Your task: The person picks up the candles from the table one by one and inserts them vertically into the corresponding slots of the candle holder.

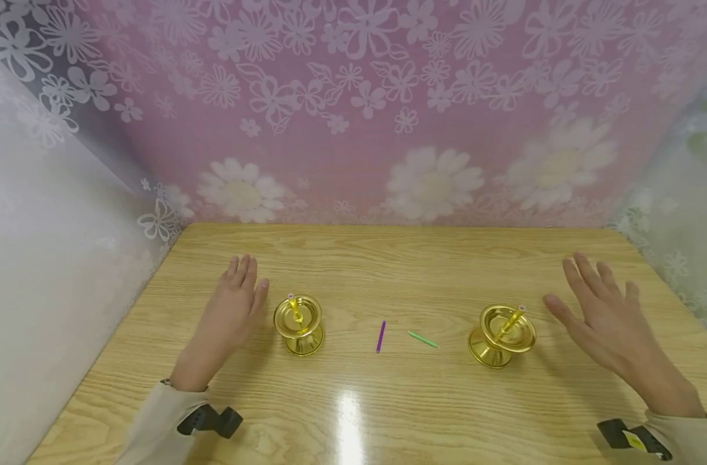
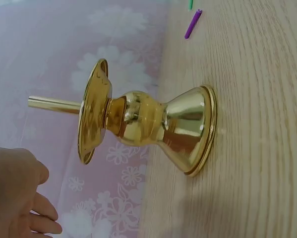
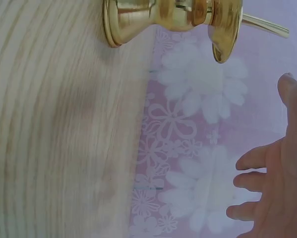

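Two gold candle holders stand upright on the wooden table, each with a flared base, a round dish and a thin tube rising from it. Just left of the left candle holder (image 1: 304, 342) is my left hand (image 1: 231, 316), fingers extended and holding nothing. My right hand (image 1: 606, 323), fingers spread, hovers right of the right candle holder (image 1: 490, 352) and also holds nothing. Between the holders lie a thin purple stick (image 1: 380, 336) and a thin green stick (image 1: 423, 339), like small candles. In the left wrist view, the left holder's tube (image 2: 54, 103) shows beside my hand.
The light wood table (image 1: 353, 271) runs back to a pink flower-patterned backdrop (image 1: 342, 148). Pale patterned cloth (image 1: 51, 245) flanks it on the left, with more on the right (image 1: 679, 194). Dark straps with small devices sit on both sleeves.
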{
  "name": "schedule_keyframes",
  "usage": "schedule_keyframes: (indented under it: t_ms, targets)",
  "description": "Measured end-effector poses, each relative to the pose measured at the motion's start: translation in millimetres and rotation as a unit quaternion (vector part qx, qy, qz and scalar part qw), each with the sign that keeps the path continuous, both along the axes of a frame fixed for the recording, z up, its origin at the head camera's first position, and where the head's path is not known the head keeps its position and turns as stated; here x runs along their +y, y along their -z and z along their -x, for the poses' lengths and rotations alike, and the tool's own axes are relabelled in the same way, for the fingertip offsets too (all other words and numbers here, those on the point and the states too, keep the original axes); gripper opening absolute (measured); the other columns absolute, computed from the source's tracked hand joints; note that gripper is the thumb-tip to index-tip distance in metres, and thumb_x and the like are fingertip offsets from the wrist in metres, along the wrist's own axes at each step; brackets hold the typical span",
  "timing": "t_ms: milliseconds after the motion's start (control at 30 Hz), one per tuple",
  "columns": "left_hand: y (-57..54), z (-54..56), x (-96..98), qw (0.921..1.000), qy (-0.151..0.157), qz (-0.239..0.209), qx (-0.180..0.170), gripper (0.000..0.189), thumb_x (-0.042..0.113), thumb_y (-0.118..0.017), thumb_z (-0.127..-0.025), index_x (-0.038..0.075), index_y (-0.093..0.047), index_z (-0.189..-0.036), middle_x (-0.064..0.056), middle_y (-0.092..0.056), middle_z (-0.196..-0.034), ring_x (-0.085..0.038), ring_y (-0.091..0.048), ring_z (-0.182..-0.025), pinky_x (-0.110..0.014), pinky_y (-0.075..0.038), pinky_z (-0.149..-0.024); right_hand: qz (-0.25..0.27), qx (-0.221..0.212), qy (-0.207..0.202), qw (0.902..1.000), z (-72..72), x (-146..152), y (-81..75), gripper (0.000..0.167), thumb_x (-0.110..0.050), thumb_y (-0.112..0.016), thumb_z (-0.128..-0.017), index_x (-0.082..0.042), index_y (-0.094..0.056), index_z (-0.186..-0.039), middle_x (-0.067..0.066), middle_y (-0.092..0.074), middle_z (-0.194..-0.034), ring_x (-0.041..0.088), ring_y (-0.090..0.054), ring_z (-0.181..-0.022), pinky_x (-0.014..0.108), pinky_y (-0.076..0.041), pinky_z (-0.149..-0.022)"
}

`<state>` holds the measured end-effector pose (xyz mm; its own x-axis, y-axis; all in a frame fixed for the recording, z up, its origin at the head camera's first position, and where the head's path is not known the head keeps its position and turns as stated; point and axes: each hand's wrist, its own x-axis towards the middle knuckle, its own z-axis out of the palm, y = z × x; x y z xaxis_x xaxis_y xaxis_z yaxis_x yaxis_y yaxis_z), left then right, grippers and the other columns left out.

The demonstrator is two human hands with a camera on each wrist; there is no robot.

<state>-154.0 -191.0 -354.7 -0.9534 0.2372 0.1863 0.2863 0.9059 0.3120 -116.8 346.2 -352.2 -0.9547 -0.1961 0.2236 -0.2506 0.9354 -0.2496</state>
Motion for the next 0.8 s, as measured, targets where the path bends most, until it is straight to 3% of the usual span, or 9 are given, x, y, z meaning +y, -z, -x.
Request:
schedule_keyframes:
  t_ms: [267,500,800]
  targets:
    - [4.8,1.4,10.4,0.9987,0.015,0.017,-0.045,0.064,0.034,-0.021,-0.107,-0.014,-0.010,-0.148,-0.031,-0.003,-0.155,-0.043,0.007,-0.144,-0.058,-0.006,-0.115,-0.001,-0.001,-0.026,0.9997,0.1,-4.9,-3.7,0.068,-0.032,-0.037,-0.106,0.008,-0.005,-0.151,0.025,0.005,-0.157,0.039,0.011,-0.144,0.066,0.017,-0.106]
    - [5.6,2.1,19.1,0.9980,0.024,0.014,-0.057,0.064,0.034,-0.020,-0.107,-0.015,-0.009,-0.148,-0.031,0.001,-0.155,-0.043,0.009,-0.144,-0.057,-0.003,-0.115,0.019,0.003,-0.043,0.9989,-1.3,-11.0,-7.4,0.065,-0.028,-0.035,-0.106,0.008,-0.005,-0.151,0.026,0.003,-0.157,0.040,0.007,-0.145,0.060,0.017,-0.109]
    - [9.9,2.1,24.6,0.9978,0.017,0.016,-0.061,0.063,0.031,-0.022,-0.107,-0.015,-0.008,-0.147,-0.032,0.001,-0.155,-0.043,0.008,-0.144,-0.057,-0.005,-0.115,0.000,0.025,-0.060,0.9979,-2.6,-20.5,-10.7,0.064,-0.028,-0.036,-0.106,0.008,-0.007,-0.151,0.028,-0.002,-0.157,0.040,0.002,-0.146,0.060,0.011,-0.112]
